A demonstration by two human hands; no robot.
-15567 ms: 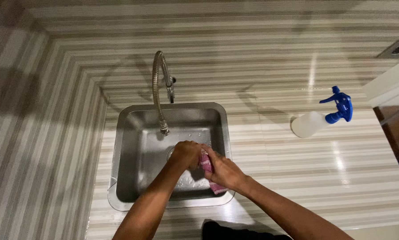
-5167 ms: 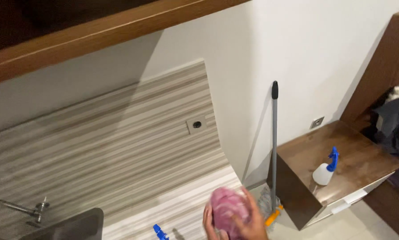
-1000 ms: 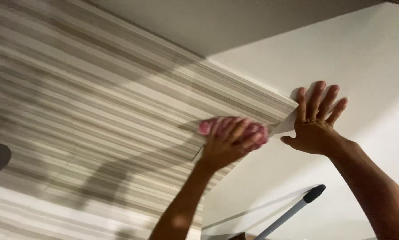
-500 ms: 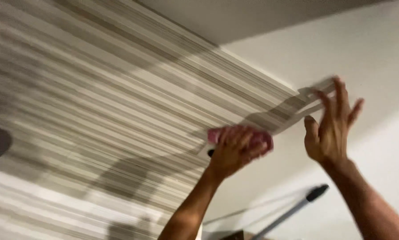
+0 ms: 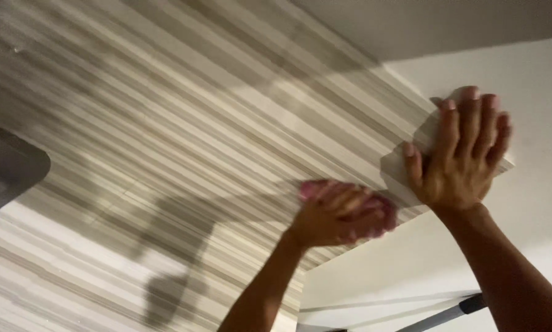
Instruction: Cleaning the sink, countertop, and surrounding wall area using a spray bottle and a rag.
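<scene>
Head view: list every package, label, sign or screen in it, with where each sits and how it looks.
None in view. Only the left hand pressing a pink cloth on the striped wall panel, the right hand flat at the panel's edge by the white wall, and a dark pole handle at the bottom right.

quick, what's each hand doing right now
Left hand: closed on a pink cloth, pressed to the striped wall panel.
Right hand: open, flat against the panel's edge, holding nothing.
</scene>
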